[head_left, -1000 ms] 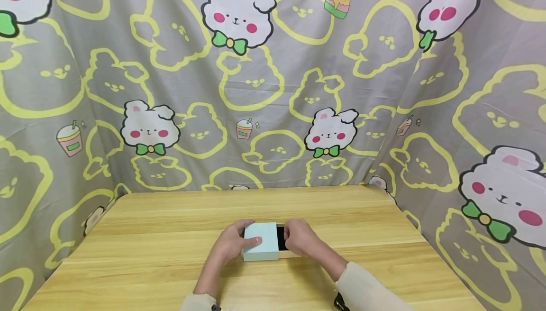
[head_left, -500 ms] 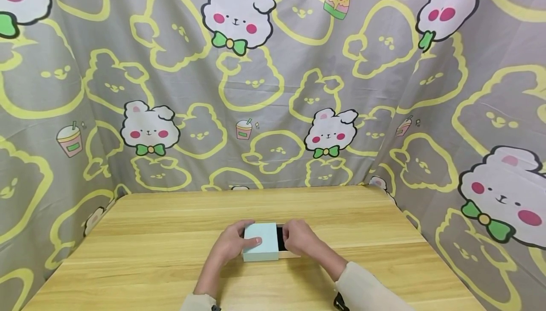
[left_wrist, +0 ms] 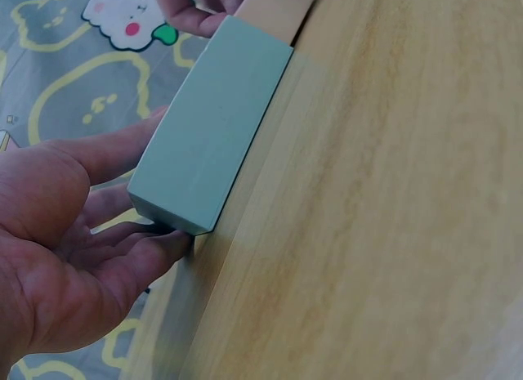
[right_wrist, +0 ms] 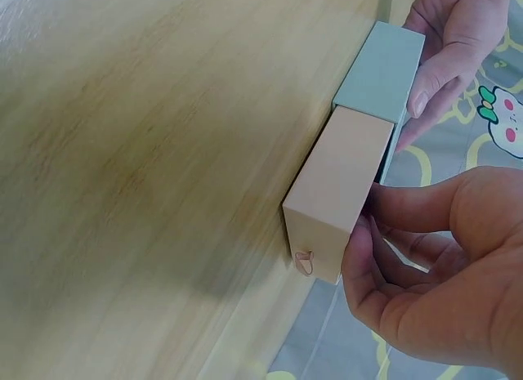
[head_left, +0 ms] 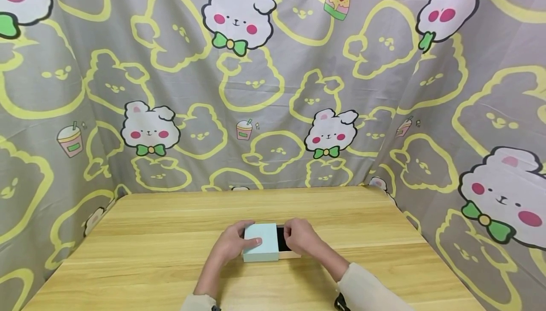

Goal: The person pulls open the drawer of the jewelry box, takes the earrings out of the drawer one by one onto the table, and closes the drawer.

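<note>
A slide-out gift box lies on the table, its pale blue-green sleeve [head_left: 261, 242] on the left. From the sleeve's right end a peach inner drawer [right_wrist: 339, 172] with a black inside sticks partly out. My left hand [head_left: 232, 241] grips the sleeve, thumb across the top and fingers around the left end and far side. My right hand [head_left: 300, 237] is over the drawer, fingers curled and fingertips at its open top. Those fingertips are partly hidden by the drawer's near wall, and I cannot tell what they hold. A small ribbon loop [right_wrist: 304, 263] hangs from the drawer's end.
The box rests mid-table on a light wood-grain table [head_left: 179, 225]. Grey cloth [head_left: 273, 88] printed with bears and yellow outlines hangs behind it and along both sides. Dark straps show at the cuffs of both pale sleeves.
The right hand shifts very slightly over the drawer. The left hand and the box stay in place, with the drawer out by the same amount.
</note>
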A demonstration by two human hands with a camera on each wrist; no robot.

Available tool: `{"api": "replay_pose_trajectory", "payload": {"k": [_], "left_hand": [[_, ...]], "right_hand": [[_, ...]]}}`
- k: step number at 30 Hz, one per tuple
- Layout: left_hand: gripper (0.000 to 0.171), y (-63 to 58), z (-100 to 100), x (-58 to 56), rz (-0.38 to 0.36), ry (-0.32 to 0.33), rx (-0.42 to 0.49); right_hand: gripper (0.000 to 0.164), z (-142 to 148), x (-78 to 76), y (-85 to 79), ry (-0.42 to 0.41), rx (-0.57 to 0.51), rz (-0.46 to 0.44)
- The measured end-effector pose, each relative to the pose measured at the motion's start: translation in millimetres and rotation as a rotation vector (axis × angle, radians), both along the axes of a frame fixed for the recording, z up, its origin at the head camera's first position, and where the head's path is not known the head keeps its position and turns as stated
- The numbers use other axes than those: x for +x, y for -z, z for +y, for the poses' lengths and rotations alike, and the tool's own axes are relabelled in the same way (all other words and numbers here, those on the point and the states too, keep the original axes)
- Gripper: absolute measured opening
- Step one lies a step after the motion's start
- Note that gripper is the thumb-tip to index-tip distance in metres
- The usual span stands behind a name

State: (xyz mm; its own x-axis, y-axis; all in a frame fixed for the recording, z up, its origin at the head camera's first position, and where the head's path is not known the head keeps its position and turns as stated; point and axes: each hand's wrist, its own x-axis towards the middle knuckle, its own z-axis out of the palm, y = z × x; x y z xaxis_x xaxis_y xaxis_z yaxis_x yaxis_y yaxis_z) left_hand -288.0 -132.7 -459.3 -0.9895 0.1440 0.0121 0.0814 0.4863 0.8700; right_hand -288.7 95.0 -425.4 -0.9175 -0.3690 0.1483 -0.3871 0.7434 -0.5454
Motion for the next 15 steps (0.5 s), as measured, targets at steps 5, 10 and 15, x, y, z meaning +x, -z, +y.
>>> {"api": "replay_pose_trajectory", "payload": {"k": [5,10,15], "left_hand": [[0.068,0.6,-0.4,-0.4,-0.005,-0.008,-0.004],[0.068,1.0,-0.6,-0.7,-0.007,-0.012,-0.008],[0.068,1.2,-0.6,-0.4,-0.008,-0.005,-0.002]], "right_hand": [[0.028,1.7,-2.3,-1.2,-0.002,-0.028,-0.010],[0.026,4.2,-4.9,-3.8,-0.003,-0.033,0.007],[0.023,8.2,-7.8,-7.1,0.006,-0.045,0.014]]}}
